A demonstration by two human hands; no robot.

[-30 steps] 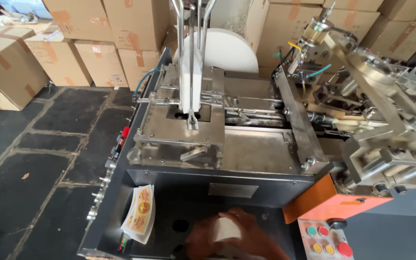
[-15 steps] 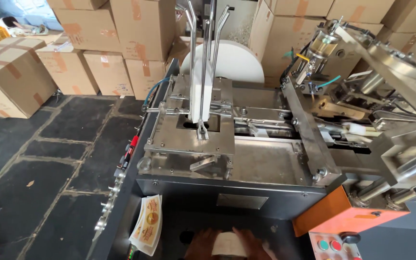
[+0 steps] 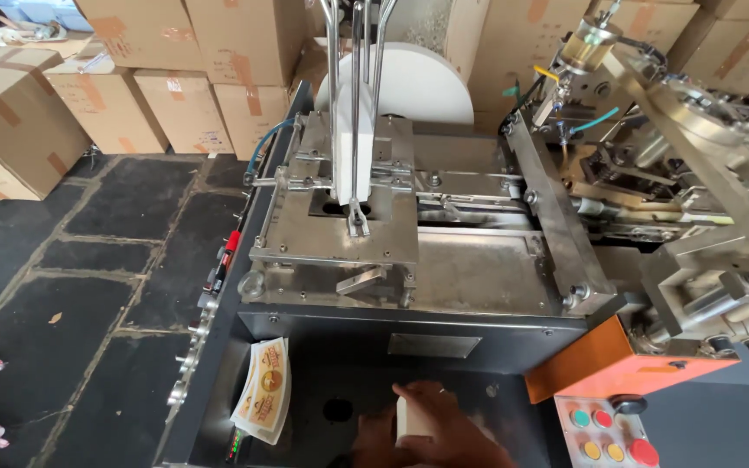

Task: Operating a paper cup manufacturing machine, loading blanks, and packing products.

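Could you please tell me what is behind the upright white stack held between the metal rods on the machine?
Behind the white stack stands a large white paper roll, with brown cardboard boxes beyond. The roll's lower part is hidden by the machine.

Cardboard boxes [image 3: 145, 61] behind steel machine [image 3: 444, 251]; orange button panel [image 3: 608, 368]

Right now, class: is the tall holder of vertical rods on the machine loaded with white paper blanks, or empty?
Loaded. A white stack of blanks stands upright between the vertical rods, reaching down to the metal plate.
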